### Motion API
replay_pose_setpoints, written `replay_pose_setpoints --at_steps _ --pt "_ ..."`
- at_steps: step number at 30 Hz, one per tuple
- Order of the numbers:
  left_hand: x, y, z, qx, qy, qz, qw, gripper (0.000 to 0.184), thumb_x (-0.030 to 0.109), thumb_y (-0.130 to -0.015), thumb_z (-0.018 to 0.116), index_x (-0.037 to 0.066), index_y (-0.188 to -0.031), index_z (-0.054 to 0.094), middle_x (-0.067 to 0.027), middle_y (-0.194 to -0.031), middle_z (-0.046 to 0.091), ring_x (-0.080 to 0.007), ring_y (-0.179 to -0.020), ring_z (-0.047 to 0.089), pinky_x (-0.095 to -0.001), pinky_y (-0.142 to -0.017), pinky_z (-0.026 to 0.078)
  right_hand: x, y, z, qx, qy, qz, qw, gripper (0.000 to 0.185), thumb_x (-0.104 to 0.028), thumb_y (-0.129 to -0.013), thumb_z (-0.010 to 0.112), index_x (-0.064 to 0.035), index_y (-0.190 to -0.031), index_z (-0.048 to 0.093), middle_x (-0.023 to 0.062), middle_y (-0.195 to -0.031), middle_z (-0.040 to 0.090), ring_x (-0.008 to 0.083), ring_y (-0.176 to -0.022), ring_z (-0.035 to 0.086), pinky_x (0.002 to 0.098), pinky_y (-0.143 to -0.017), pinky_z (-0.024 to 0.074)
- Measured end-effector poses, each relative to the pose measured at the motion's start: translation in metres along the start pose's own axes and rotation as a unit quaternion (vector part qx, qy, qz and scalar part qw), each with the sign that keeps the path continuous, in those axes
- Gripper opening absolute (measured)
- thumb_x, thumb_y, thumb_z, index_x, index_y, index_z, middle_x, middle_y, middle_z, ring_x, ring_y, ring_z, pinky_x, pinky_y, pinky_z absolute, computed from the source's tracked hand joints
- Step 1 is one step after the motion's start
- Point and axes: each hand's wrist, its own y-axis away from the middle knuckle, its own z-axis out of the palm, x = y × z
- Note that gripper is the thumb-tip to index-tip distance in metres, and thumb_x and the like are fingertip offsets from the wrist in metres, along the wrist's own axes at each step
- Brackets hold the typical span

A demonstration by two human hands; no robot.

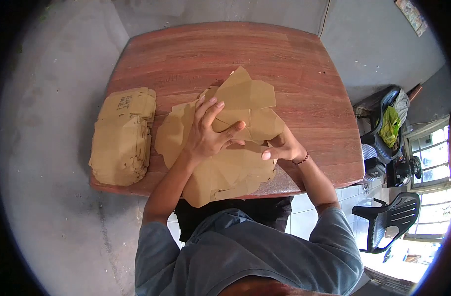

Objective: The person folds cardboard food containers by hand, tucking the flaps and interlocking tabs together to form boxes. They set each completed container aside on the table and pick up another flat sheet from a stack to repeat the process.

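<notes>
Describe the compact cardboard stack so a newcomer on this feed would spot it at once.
Start at the reddish-brown table. Near its left edge sits a stack of brown cardboard pieces. Dark printed lettering near its far end and its compact shape set it apart from the spread-out cardboard beside it, under the left hand.
</notes>
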Motion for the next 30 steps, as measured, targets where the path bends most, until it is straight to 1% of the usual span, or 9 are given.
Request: replay_pose_setpoints --at_steps 1,5,11,18,23,25,26,28,30 --pt "0.0 0.0 0.0 0.0 0.002 -0.001 1.0 0.059 0.056 -0.076 0.077 0.045 -0.13 0.06 -0.0097 -0.136 0.033 -0.0366 -0.133 0.035 -0.06 -0.112 0.034 0.002 0.0 -0.001 -0.009 -0.013 -0.009 1.0 0.082 -0.014 -0.075 0.085 0.0074 -0.142 0.042 0.0181 -0.141 0.052 0.0267 -0.134 0.045 0.0405 -0.111 0.0347" --pt "0.0 0.002 0.002 -0.003 -0.004 0.008 1.0 0.059 0.059 -0.077 0.074 0.046 -0.133 0.057 -0.0104 -0.139 0.032 -0.0367 -0.134 0.033 -0.061 -0.112 0.033 0.001 0.003 -0.005 -0.022 -0.019 0.005 1.0 0.083 -0.018 -0.075 0.084 0.0075 -0.142 0.043 0.0188 -0.139 0.052 0.0286 -0.134 0.045 0.0414 -0.111 0.0345" --pt "0.003 -0.001 0.001 -0.05 -0.024 -0.02 0.998 0.058 0.058 -0.082 0.069 0.047 -0.137 0.054 -0.0123 -0.144 0.029 -0.0385 -0.136 0.03 -0.0622 -0.113 0.031 -0.007 0.0 -0.006 -0.044 -0.01 0.027 0.999 0.078 -0.02 -0.075 0.083 0.0093 -0.137 0.047 0.0187 -0.135 0.055 0.0274 -0.127 0.049 0.0402 -0.106 0.0379" --pt "0.004 -0.001 0.002 -0.037 -0.002 -0.016 0.999 0.06 0.054 -0.083 0.07 0.047 -0.14 0.051 -0.0128 -0.147 0.028 -0.0417 -0.135 0.031 -0.0622 -0.111 0.032 -0.011 -0.001 -0.006 -0.049 0.029 0.032 0.998 0.074 -0.021 -0.073 0.085 0.0096 -0.132 0.052 0.0164 -0.127 0.061 0.0233 -0.118 0.055 0.0369 -0.101 0.0424" --pt "0.009 0.002 0.005 0.001 0.029 0.026 0.999 0.071 0.049 -0.078 0.076 0.046 -0.143 0.048 -0.0039 -0.158 0.022 -0.0453 -0.136 0.031 -0.0579 -0.109 0.039 -0.017 0.002 -0.012 -0.056 0.043 0.052 0.996 0.072 -0.021 -0.072 0.086 0.0086 -0.13 0.055 0.0161 -0.121 0.064 0.0231 -0.113 0.059 0.0367 -0.099 0.044" --pt "0.011 0.001 0.004 0.016 0.019 0.033 0.999 0.071 0.05 -0.078 0.075 0.046 -0.144 0.047 -0.0025 -0.158 0.024 -0.0445 -0.136 0.031 -0.057 -0.109 0.04 -0.013 0.002 -0.015 -0.095 0.033 0.037 0.994 0.083 -0.019 -0.069 0.088 0.0061 -0.138 0.049 0.0162 -0.13 0.06 0.0247 -0.121 0.056 0.0378 -0.104 0.0419" --pt "0.011 0.002 0.003 0.03 0.009 0.04 0.999 0.072 0.051 -0.078 0.075 0.046 -0.144 0.047 -0.001 -0.158 0.025 -0.0436 -0.136 0.032 -0.056 -0.109 0.042 -0.01 0.004 -0.013 -0.097 0.033 0.037 0.994 0.083 -0.019 -0.069 0.088 0.0061 -0.138 0.049 0.0162 -0.13 0.06 0.0247 -0.121 0.056 0.0378 -0.104 0.0419" --pt "0.008 0.001 0.002 0.016 0.001 0.045 0.999 0.072 0.05 -0.078 0.074 0.045 -0.144 0.047 -0.0001 -0.158 0.027 -0.0426 -0.136 0.033 -0.0556 -0.109 0.042 -0.005 0.007 -0.005 -0.058 -0.058 0.009 0.997 0.096 -0.018 -0.066 0.09 0.0027 -0.146 0.041 0.0156 -0.141 0.052 0.0268 -0.131 0.049 0.0403 -0.109 0.0381" --pt "0.007 -0.001 0.002 0.002 -0.007 0.049 0.999 0.072 0.05 -0.079 0.074 0.045 -0.145 0.046 0.0007 -0.157 0.029 -0.0415 -0.135 0.034 -0.0551 -0.109 0.042 0.001 0.006 -0.006 -0.069 -0.061 0.019 0.996 0.101 -0.018 -0.065 0.091 0.0017 -0.148 0.037 0.0154 -0.144 0.049 0.0278 -0.134 0.046 0.0414 -0.111 0.0361"
